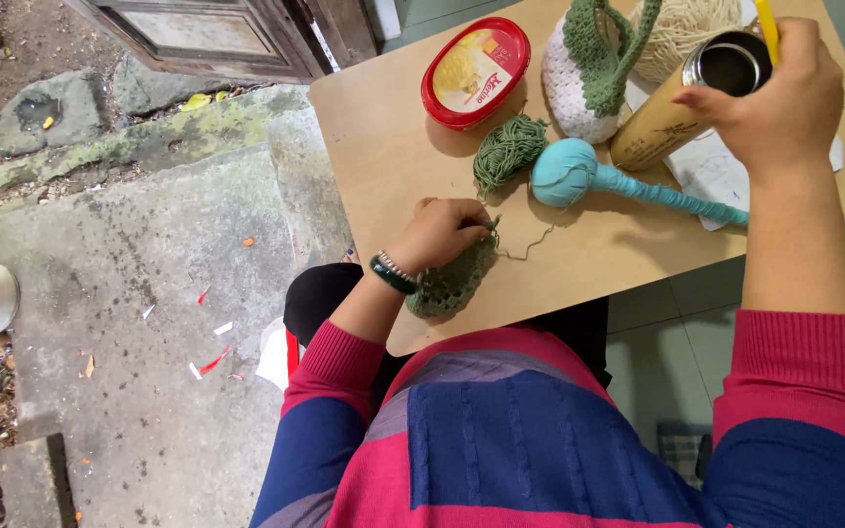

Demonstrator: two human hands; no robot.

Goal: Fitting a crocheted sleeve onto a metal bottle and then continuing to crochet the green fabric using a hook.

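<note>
Crochet step paused mid-piece; left hand [439, 235] pinched shut on green crochet piece [454, 282] at table [374, 147] near edge; right hand [784, 93] wrapped around bamboo-look flask [672, 112], mouth open, flask tilted beside teal yarn spindle [579, 171]; green yarn ball [508, 150] feeds work; next move likely calls for steady flask, slack strand.

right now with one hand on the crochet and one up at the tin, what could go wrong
1. The right hand is at the open mouth of the tall tin, which stands crowded by the teal yarn and the white and green bag; a nudge might tip it.
2. The green piece in the left hand hangs over the table edge; a loose grip could drop it.
3. Its thin strand trails loose and may snag.
</note>
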